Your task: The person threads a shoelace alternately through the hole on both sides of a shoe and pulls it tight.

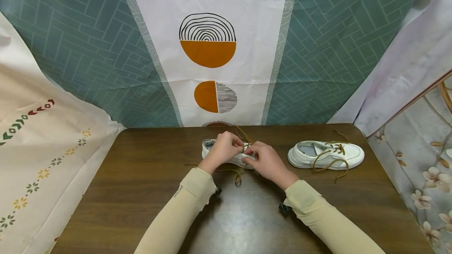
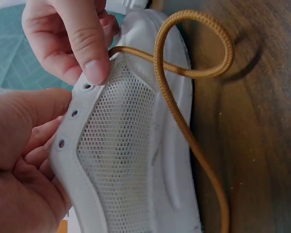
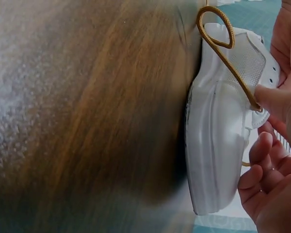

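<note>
Wooden table (image 1: 243, 222), printed cloth (image 1: 99, 50) hung behind; laced sneaker (image 1: 354, 156) at right. Left hand (image 1: 226, 147), right hand (image 1: 265, 160) pinch eyelet flap (image 2: 69, 129) of partly hidden sneaker (image 1: 236, 160).

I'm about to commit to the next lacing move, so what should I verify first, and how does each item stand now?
1. Working shoe upright on the table: ok.
2. Right hand on the eyelet edge: ok; its thumb lies on the edge.
3. Left hand pinching a lace end: cannot tell; its fingertips are partly hidden at the shoe's opening.
4. Visible near-side eyelets all laced: not ok; three are bare.
5. Near-side lace free of loops: not ok; it curls over itself beside the shoe.
6. Second shoe clear of the hands: ok; it stands apart, to the right.
</note>
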`<state>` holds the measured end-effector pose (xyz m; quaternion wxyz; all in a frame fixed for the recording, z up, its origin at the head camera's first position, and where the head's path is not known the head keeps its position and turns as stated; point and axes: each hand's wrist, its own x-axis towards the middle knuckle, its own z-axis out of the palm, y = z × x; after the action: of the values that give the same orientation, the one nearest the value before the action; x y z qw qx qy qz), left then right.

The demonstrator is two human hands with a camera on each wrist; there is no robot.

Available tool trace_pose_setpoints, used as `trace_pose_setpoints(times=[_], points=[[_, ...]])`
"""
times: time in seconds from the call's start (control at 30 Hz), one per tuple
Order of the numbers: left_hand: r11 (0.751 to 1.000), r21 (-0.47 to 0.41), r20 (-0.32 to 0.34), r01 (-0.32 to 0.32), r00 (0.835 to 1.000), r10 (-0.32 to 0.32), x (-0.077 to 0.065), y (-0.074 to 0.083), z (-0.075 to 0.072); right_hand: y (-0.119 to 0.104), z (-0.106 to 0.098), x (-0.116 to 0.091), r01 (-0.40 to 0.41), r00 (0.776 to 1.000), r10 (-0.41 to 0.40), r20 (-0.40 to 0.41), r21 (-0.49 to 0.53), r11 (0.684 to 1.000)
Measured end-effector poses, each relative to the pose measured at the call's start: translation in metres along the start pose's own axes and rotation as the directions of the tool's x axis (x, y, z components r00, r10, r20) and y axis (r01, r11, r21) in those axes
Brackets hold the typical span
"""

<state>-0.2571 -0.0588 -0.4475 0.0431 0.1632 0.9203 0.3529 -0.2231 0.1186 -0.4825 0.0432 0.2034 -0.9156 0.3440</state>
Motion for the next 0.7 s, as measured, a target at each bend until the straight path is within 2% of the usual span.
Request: trace_pose_setpoints(times=[0.23, 0.37, 0.53, 0.7], points=[[0.994, -0.100, -0.016, 0.046, 0.999, -0.048, 0.0001, -0.0051, -0.0016, 0.0006, 0.0015, -0.0008, 0.051, 0.997, -0.052, -0.051, -0.027, 0.998], [0.992, -0.118, 0.028, 0.047, 0.999, -0.044, 0.0010, -0.0056, -0.0008, 0.0013, 0.0021, -0.0022, 0.093, 0.993, -0.096, -0.070, -0.049, 0.994], [0.992, -0.117, 0.085, 0.034, 0.996, -0.024, 0.0005, -0.0039, 0.0003, 0.0024, 0.0041, -0.0030, 0.108, 0.988, -0.114, -0.102, -0.058, 0.992], [0.989, -0.133, 0.098, 0.067, 0.994, -0.054, -0.0018, -0.0031, 0.0002, 0.0024, 0.0066, -0.0048, 0.118, 0.983, -0.127, -0.132, -0.076, 0.990]])
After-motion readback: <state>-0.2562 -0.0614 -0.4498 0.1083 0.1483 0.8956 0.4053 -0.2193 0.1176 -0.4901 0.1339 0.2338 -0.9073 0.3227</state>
